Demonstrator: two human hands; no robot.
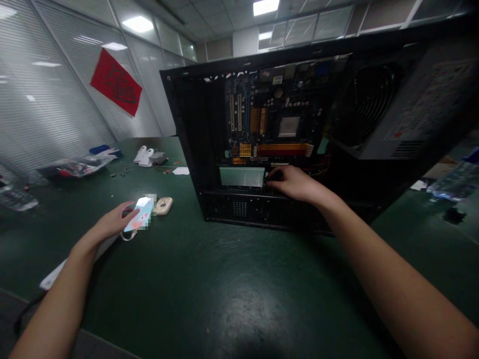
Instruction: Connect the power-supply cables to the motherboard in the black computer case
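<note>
Left grip (118,218): you're clasping a lit pale-blue phone (143,213) | right grip (294,183): reaching beside silver rectangular box (242,177), closure unclear | power-supply label (430,102): blurring, unreadable

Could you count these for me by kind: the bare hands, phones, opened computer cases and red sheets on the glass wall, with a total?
Bare hands: 2, the left hand and the right hand
Phone: 1
Opened computer case: 1
Red sheet: 1
Total: 5

Glass partition (153,65) with blinds (67,99) at left, tilted red poster (117,82); white pillar (245,46) behind; lit panels (266,7) in ceiling (209,29); green tabletop (224,284); grey floor (99,347).
</note>
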